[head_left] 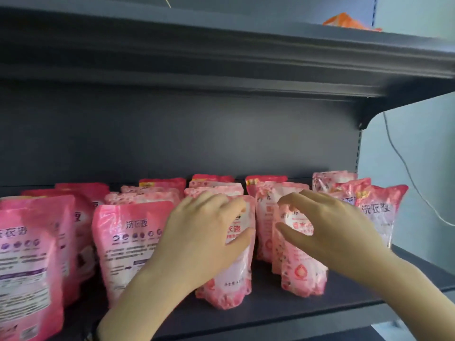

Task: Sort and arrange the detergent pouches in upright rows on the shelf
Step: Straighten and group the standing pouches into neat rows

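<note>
Detergent pouches (214, 187), all pink, are standing in rows running front to back on the dark shelf (270, 310), filling the lower half of the frame. The left-hand grip (202, 239) is holding the centre pouch (229, 286) at lower centre. Its fingers are curling over the pouch's top edge and the thumb is pressing against the printed front. This pouch is standing upright at the front of its row, near the shelf's front edge.

Just to the right, the right-hand grip (332, 232) is holding the top of the neighbouring pouch (304, 274), the forefinger hooking over the top edge and the thumb lying across the front. That pouch is also standing upright, a narrow gap apart from the centre pouch.

At lower left, the text-backed pouch (128, 242) and the corner pouch (27, 262) are showing their print-covered backs. At the right end of the shelf, the end pouch (379, 212) is tilting a little.

The upper shelf (221, 57) is spanning the top of the frame, with an orange packet (349, 20) lying on it at upper right. A white cable (403, 168) is hanging down the wall at the right edge.
</note>
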The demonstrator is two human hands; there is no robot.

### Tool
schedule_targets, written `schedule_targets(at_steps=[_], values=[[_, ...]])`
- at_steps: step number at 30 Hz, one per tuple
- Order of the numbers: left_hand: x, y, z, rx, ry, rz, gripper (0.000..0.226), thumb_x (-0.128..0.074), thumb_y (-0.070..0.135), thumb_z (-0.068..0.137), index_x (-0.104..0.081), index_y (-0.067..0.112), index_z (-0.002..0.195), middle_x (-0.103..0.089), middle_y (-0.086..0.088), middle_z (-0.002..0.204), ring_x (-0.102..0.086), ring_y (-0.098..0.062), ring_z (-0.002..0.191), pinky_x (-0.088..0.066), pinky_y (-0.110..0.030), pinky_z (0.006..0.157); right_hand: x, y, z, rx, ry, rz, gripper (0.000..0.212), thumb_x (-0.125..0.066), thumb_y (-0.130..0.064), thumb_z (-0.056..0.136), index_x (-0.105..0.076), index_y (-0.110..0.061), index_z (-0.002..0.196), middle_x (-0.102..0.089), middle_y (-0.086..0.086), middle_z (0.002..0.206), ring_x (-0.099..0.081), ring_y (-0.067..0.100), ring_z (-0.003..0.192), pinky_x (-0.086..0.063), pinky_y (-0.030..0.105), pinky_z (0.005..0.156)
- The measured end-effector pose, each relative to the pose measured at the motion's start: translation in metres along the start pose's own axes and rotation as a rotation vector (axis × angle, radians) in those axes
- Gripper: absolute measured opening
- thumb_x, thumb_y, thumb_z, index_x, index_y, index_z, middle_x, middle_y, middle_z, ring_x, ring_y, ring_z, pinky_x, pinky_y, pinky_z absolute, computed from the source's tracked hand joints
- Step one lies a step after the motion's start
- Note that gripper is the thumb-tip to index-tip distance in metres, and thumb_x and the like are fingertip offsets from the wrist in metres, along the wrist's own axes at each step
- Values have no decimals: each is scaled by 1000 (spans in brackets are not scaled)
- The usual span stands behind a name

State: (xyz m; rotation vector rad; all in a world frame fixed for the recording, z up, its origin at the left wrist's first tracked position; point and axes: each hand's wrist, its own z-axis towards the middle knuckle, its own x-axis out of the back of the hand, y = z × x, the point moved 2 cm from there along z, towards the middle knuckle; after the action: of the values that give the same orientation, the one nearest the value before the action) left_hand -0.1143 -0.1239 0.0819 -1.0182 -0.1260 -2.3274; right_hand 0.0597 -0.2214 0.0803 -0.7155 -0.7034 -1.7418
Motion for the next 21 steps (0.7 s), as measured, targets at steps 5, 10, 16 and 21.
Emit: schedule_targets(at_steps=[5, 10, 16, 21], values=[[-17, 23, 30, -33, -4, -1, 46, -30, 60, 83, -64, 32, 97, -67, 13, 92, -62, -11, 91, -51, -31, 78, -5, 37, -1, -31, 33, 4, 40, -39, -62, 83, -58, -40, 111, -62, -21, 98, -55, 4, 79, -23, 9, 53], [-35, 51, 60, -58, -23, -35, 42, -29, 61, 85, -59, 36, 99, -60, 18, 85, -56, -8, 85, -43, -25, 74, -10, 81, 0, -43, 35, 69, 41, -34, -63, 81, -54, -45, 111, -60, -21, 99, -52, -1, 72, -37, 15, 56], [-67, 114, 101, -88, 32, -85, 42, -27, 55, 82, -59, 33, 97, -61, 15, 89, -54, -8, 90, -39, -23, 74, -18, 157, -5, -94, 107, 159, 30, -45, -55, 81, -61, -43, 102, -61, -23, 93, -55, 3, 77, -44, 26, 57], [-113, 180, 140, -48, 75, -313, 31, -45, 48, 91, -55, 34, 116, -60, 17, 106, -50, -4, 101, -43, -23, 83, -34, 233, -9, -81, 126, 272, 19, -58, -42, 83, -65, -39, 100, -59, -25, 99, -56, 5, 92, -50, 31, 68]])
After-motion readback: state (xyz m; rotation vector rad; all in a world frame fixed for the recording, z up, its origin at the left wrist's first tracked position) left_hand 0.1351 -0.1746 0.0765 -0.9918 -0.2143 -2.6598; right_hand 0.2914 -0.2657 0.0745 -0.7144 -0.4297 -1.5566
